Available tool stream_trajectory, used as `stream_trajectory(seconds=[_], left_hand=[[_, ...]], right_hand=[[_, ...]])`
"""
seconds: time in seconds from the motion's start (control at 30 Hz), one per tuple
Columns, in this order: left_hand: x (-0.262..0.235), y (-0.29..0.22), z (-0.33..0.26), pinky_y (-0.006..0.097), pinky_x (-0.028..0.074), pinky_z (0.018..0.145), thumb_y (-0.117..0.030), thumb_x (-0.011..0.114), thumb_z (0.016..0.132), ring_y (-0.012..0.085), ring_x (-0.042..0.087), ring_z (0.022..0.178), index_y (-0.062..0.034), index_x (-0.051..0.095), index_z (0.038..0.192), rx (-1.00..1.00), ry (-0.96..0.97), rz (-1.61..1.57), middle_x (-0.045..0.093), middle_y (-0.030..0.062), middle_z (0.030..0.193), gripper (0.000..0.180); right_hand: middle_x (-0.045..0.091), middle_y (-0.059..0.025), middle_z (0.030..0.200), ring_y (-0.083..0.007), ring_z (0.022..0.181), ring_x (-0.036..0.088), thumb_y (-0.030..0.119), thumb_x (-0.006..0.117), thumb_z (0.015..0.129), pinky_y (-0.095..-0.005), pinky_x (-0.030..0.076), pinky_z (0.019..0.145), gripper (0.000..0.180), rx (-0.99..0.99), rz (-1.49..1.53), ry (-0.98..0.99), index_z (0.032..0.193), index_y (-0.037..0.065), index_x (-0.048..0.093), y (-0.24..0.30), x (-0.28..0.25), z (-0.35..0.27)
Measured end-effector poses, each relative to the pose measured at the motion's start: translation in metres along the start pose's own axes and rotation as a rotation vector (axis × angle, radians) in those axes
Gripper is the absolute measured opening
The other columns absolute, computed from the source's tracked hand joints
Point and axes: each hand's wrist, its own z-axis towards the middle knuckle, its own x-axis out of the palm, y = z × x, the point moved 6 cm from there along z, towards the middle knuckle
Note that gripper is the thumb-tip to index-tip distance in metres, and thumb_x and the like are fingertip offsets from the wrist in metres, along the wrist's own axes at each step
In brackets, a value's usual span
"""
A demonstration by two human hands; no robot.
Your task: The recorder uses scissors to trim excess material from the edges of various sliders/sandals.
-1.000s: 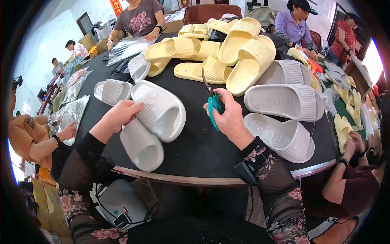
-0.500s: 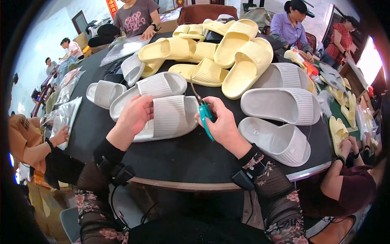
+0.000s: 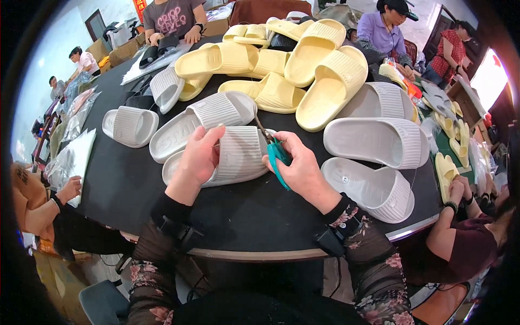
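Teal-handled scissors (image 3: 278, 157) are in my right hand (image 3: 303, 170), their dark narrow blades pointing away beside the ribbed strap of a grey slide slipper (image 3: 244, 154). My left hand (image 3: 196, 162) is closed at the strap's left edge, its fingers curled against the slipper and covering part of the footbed. Just behind lies another grey slide slipper (image 3: 216, 111), touching the first. To the right of my right hand, two grey slippers (image 3: 374, 140) lie side by side, the nearer one (image 3: 368, 187) with a small round mark on its footbed.
Yellow slippers (image 3: 330, 89) are heaped at the far middle of the black table (image 3: 260, 222). Smaller grey slippers (image 3: 130, 125) lie at the left. Co-workers sit or stand around the table, one handling plastic bags (image 3: 67, 168) at left, another a yellow slipper (image 3: 447, 176) at right.
My left hand has moved right, up against the strap. The nearest slipper has shifted and turned slightly. My right hand keeps hold of the scissors, barely moved.
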Motion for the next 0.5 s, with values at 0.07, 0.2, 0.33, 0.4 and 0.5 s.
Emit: stream_trajectory(seconds=[0.07, 0.2, 0.33, 0.4, 0.5], left_hand=[[0.003, -0.001, -0.002, 0.030, 0.052, 0.069, -0.007, 0.057, 0.084, 0.0153, 0.061, 0.084, -0.0031, 0.048, 0.111, 0.017, 0.004, 0.012, 0.060, 0.0067, 0.098, 0.029], [0.008, -0.015, -0.010, 0.030, 0.051, 0.078, -0.003, 0.054, 0.084, 0.0173, 0.060, 0.091, 0.0002, 0.046, 0.116, 0.144, 0.005, 0.047, 0.059, 0.0098, 0.105, 0.033], [0.006, -0.034, -0.018, 0.031, 0.049, 0.083, 0.000, 0.049, 0.084, 0.0188, 0.059, 0.098, 0.0017, 0.044, 0.123, 0.293, 0.026, 0.029, 0.057, 0.0122, 0.113, 0.040], [0.006, -0.045, -0.027, 0.031, 0.049, 0.085, 0.002, 0.047, 0.084, 0.0201, 0.058, 0.102, 0.0016, 0.039, 0.128, 0.359, 0.007, 0.041, 0.055, 0.0139, 0.117, 0.045], [-0.002, -0.049, -0.027, 0.029, 0.049, 0.080, 0.004, 0.051, 0.082, 0.0200, 0.060, 0.097, 0.0004, 0.037, 0.127, 0.431, -0.022, 0.000, 0.057, 0.0151, 0.113, 0.047]], right_hand=[[0.060, -0.0067, 0.082, -0.0086, 0.075, 0.055, 0.012, 0.070, 0.080, -0.0249, 0.047, 0.069, 0.041, 0.028, 0.056, -0.002, 0.112, 0.000, 0.049, -0.003, 0.002, 0.001], [0.062, -0.0180, 0.085, -0.0246, 0.077, 0.064, 0.019, 0.069, 0.080, -0.0335, 0.049, 0.071, 0.042, 0.033, 0.042, -0.054, 0.113, 0.001, 0.048, -0.003, -0.003, 0.002], [0.061, -0.0147, 0.083, -0.0205, 0.075, 0.062, 0.018, 0.070, 0.080, -0.0316, 0.049, 0.069, 0.044, 0.097, 0.016, -0.051, 0.113, 0.002, 0.048, 0.010, -0.007, 0.001], [0.060, -0.0117, 0.080, -0.0174, 0.072, 0.060, 0.017, 0.071, 0.078, -0.0303, 0.049, 0.067, 0.046, 0.006, 0.024, -0.039, 0.115, 0.004, 0.048, 0.018, -0.004, 0.000], [0.059, -0.0114, 0.081, -0.0179, 0.071, 0.059, 0.017, 0.072, 0.078, -0.0303, 0.048, 0.065, 0.046, 0.114, 0.022, 0.046, 0.115, 0.004, 0.048, 0.008, 0.002, -0.003]])
